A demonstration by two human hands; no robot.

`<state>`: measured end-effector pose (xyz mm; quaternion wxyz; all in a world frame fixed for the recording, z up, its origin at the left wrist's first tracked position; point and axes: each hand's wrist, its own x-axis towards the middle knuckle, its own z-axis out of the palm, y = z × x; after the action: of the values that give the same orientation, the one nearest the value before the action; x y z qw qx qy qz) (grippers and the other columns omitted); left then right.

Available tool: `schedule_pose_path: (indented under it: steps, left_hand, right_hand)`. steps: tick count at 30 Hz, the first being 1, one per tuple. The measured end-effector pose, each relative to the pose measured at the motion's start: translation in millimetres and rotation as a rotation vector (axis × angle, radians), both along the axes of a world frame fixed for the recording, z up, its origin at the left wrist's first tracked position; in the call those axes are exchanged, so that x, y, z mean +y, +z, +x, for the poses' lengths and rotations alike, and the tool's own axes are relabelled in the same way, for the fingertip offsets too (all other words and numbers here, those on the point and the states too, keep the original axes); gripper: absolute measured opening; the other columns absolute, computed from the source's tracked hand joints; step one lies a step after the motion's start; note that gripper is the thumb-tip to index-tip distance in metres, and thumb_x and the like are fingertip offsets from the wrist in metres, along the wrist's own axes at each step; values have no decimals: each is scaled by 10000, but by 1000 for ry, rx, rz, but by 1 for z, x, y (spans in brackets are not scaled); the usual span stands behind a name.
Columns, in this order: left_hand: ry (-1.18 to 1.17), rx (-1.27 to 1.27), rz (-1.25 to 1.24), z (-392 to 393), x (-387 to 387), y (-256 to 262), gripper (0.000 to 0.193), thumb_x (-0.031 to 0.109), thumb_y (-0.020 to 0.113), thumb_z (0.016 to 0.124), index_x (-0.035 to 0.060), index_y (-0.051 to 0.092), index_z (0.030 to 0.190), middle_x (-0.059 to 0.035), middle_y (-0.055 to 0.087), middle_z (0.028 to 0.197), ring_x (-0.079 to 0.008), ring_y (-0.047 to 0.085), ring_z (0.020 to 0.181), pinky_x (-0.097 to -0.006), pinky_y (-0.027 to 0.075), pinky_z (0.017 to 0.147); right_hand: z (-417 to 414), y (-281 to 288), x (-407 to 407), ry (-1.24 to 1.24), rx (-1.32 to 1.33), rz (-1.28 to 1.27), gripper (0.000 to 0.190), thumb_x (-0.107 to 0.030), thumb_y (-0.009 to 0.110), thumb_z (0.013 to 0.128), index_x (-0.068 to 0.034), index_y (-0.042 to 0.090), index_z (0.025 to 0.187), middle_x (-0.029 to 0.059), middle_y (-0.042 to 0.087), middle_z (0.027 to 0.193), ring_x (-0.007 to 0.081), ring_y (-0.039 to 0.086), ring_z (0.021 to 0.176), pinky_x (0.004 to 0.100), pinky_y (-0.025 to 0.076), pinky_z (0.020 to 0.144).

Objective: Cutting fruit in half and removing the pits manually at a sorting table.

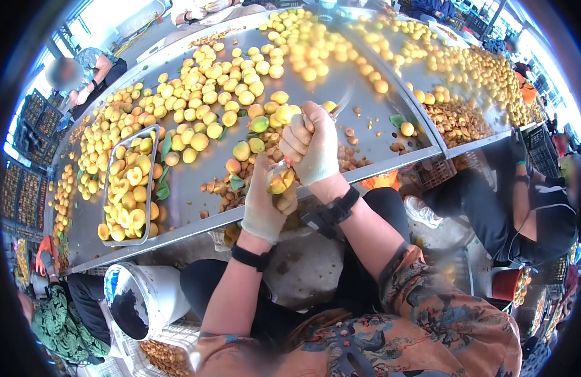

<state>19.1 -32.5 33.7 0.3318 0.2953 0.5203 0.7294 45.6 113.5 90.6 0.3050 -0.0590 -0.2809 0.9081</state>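
My left hand point(264, 207), in a pale knit glove, holds a cut yellow apricot point(282, 181) just over the metal table's near edge. Its flesh is split open. My gloved right hand point(316, 146) is directly above, closed in a fist around a small tool, of which a red part point(288, 160) shows below the fingers; the rest is hidden. Behind my hands lie whole apricots point(259, 123) and a heap of brown apricot pits point(229, 193). To the left, a metal tray point(154, 172) holds apricot halves point(136, 176).
The metal table point(186, 207) has a raised front rim and a divider point(408, 89) on the right. A white bucket point(170, 292) and a crate of pits point(165, 358) stand at lower left. People sit around the table; one person's shoe point(420, 212) is close at right.
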Motion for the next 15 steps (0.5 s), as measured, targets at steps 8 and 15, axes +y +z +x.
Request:
schedule_pose_path:
  steps: [8, 15]
  left_hand:
    - [155, 457, -457, -8, -4, 10, 824, -66, 692, 763, 21, 313, 1489, -111, 642, 1059, -223, 651, 898, -336, 528, 722]
    - [308, 1132, -280, -27, -11, -15, 877, -63, 760, 692, -20, 343, 1463, -176, 656, 1129, -348, 666, 956, -401, 542, 803]
  right_hand:
    - [2, 15, -7, 297, 15, 233, 284, -111, 446, 913, -155, 337, 654, -44, 311, 519, 64, 221, 402, 253, 165, 370]
    - [-1, -1, -2, 295, 36, -42, 288, -208, 466, 973, -193, 370, 701, -77, 287, 542, 51, 227, 417, 231, 179, 374]
